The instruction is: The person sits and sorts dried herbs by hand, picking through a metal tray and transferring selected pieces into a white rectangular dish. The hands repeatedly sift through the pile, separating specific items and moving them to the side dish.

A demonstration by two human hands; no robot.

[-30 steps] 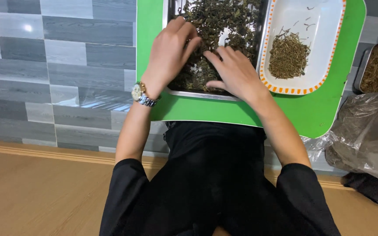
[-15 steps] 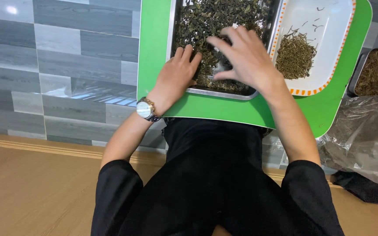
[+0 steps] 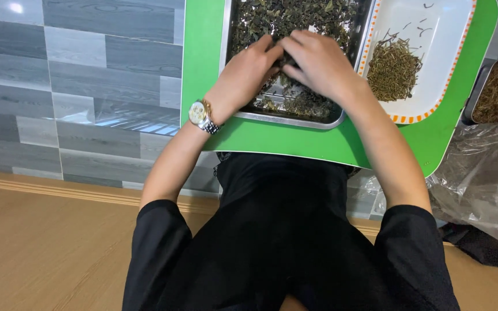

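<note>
your left hand (image 3: 248,72) and right hand (image 3: 318,63) meet fingertip to fingertip over the dried leaves (image 3: 289,23) in the steel tray (image 3: 295,120) at the upper middle of the frame, fingers curled down into the pile (whether they pinch anything, i cannot tell). the tray sits on a green board (image 3: 295,141), with a white dish (image 3: 433,63) of sorted stems (image 3: 393,69) just to its right.

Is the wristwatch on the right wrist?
No, the wristwatch sits on the wrist of the left hand, while the right hand has a bare wrist.
</note>
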